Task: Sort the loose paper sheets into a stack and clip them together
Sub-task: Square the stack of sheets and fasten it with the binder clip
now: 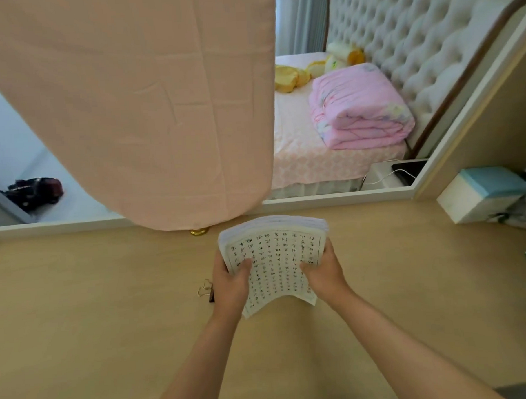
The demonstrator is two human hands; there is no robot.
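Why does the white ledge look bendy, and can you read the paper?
Head view: the wide-angle lens bends straight lines like the white ledge; light is soft, no glare or hard shadows; writing on the paper stack, gripped by the left hand and right hand, is too blurred to read.

We hold the curved white stack of printed paper sheets [273, 265] over the middle of the pale wooden desk [109, 296]. Our left hand [229, 286] grips its left edge and our right hand [324, 275] its right edge. The small gold-wire binder clip [206, 290] lies on the desk just left of our left hand. Behind the stack, at the desk's far edge, stands the tall peach cloth-covered oval panel [131, 99]. The white-and-teal plastic box [484, 192] sits at the desk's right end. Beyond the desk, right of the panel, lies the pink-sheeted bed [298, 143], with the folded pink quilt [360, 107] on it before the grey tufted headboard [414, 36].
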